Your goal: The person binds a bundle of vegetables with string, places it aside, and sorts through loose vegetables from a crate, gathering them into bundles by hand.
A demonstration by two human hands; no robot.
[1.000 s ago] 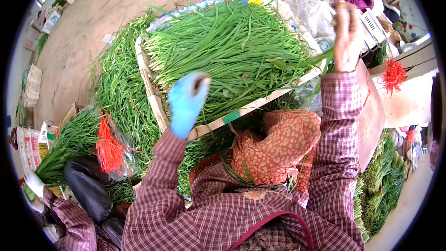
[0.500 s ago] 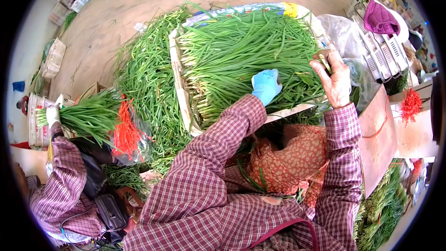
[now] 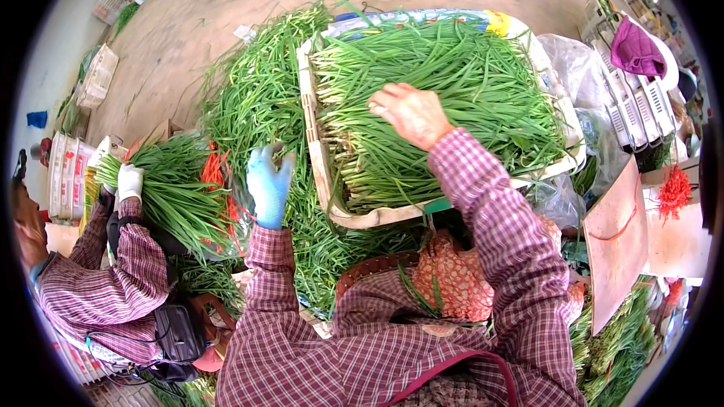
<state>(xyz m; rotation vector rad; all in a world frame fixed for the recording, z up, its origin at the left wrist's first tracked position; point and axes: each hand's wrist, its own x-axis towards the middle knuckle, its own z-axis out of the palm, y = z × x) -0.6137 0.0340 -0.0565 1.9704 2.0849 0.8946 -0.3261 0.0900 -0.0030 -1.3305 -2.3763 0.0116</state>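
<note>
Long green chives [image 3: 452, 60] fill a white plastic crate [image 3: 317, 158] in front of me, their pale stem ends to the left. Over these chives is my bare right hand [image 3: 411, 113], its fingers bent and drawn together toward the stems. What its fingertips hold, if anything, is hidden. My left hand [image 3: 269, 187], in a blue glove, hovers left of the crate above a heap of loose chives [image 3: 260, 83]. Its thumb and fingers are apart, with nothing between them.
At the left, a co-worker [image 3: 113, 271] in white gloves holds a bunch of chives [image 3: 173, 196] near orange-red ties [image 3: 215, 173]. A brown board [image 3: 615, 237] stands at the right. White crates [image 3: 630, 98] and clear plastic bags [image 3: 573, 68] lie beyond it.
My left hand has moved from the crate's chives out to the left. My right hand has come from the crate's right edge in over the chives. The crate appears farther right in view.
</note>
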